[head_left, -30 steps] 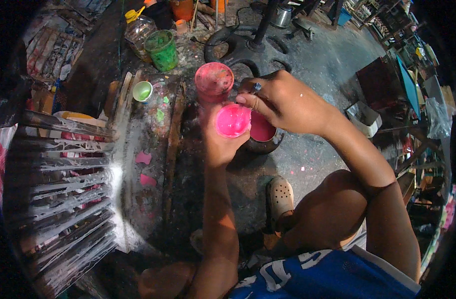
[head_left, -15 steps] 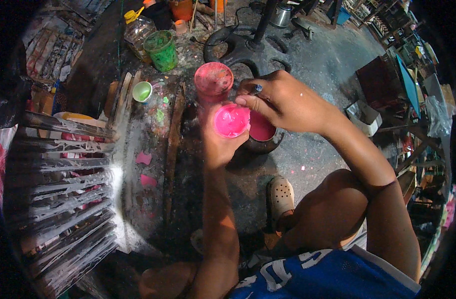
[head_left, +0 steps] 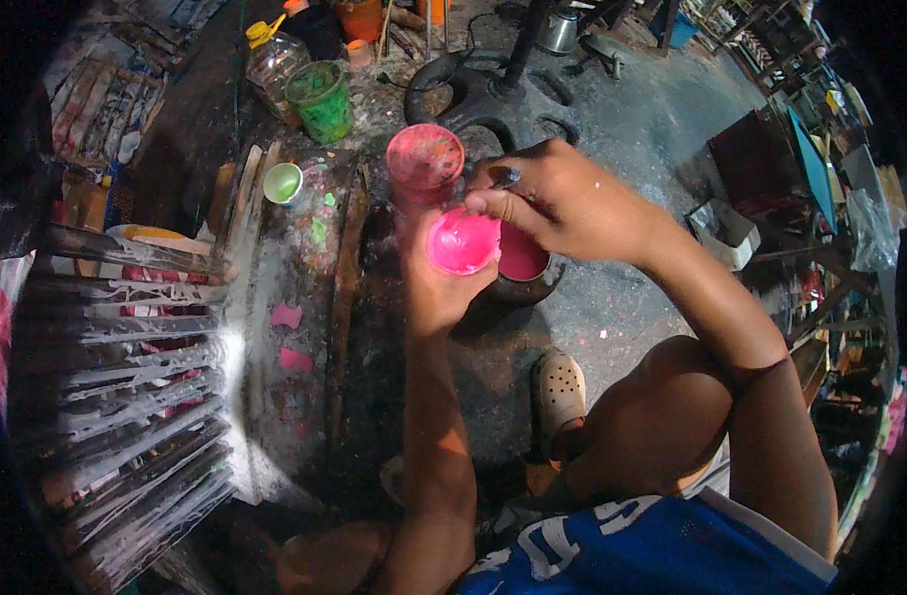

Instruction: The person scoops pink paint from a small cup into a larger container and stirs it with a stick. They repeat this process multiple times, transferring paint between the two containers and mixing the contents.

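A small cup of bright pink liquid [head_left: 463,243] rests in my left hand [head_left: 439,302], whose fingers wrap round its side. At the cup's upper rim is my right hand [head_left: 587,203], thumb and fingers closed on a thin dark-ended stick [head_left: 512,177]. Only the stick's upper end shows; my fingers hide the rest, so its kind is unclear. Partly behind both hands and lower down stands a round dark pot [head_left: 535,290] with deep pink contents. Just beyond my left hand is a pink-smeared tub [head_left: 426,164].
A green-stained tub [head_left: 319,102] and a yellow-capped clear jug [head_left: 275,59] stand at the far left. A small white cup with green inside [head_left: 283,183] sits nearer. Pink scraps [head_left: 287,315] lie on the floor, beside paint-streaked slats [head_left: 146,377]. A dark post on a ringed base [head_left: 508,89] rises ahead.
The pink cup has tilted a little and shifted slightly right. My right hand and the stick's end have moved very slightly left. All else looks the same.
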`<state>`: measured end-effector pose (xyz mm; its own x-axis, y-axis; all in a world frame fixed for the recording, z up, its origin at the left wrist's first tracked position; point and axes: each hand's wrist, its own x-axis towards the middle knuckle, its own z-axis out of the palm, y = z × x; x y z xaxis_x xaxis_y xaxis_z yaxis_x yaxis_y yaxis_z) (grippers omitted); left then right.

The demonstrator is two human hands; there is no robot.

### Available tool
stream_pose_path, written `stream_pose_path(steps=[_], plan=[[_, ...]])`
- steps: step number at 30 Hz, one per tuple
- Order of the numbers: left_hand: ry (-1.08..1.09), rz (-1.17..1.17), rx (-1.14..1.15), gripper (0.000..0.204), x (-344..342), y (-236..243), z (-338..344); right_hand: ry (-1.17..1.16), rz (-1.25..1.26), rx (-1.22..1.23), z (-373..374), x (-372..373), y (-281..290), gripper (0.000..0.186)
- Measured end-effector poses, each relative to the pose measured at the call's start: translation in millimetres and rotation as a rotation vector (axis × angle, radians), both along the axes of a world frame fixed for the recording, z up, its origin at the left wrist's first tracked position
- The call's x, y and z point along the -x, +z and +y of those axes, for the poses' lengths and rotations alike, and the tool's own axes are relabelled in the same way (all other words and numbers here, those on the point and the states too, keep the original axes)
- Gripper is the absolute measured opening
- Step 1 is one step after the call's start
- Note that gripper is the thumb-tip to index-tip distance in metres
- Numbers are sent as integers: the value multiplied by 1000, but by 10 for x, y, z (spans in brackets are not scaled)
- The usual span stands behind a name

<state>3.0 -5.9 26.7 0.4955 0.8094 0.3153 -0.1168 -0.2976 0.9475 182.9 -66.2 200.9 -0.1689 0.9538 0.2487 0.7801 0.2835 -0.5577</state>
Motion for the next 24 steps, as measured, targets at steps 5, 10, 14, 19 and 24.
stream_pose_path(steps=[5,10,14,19,24], plan=[[-23,-5,68,65,24,5,-24,72,-25,113,-1,-66,19,49],[38,5,-4,62,9,-13,-20,-9,-37,38,29,-21,24,51],[-47,10,98,65,55,-20,7,102,34,146,28,19,116,51],[-23,-67,-5,63,37,-50,6,3,-154,95,57,-19,138,44],[-58,-16,103,67,37,-64,12,65,9,68,50,15,7,56]])
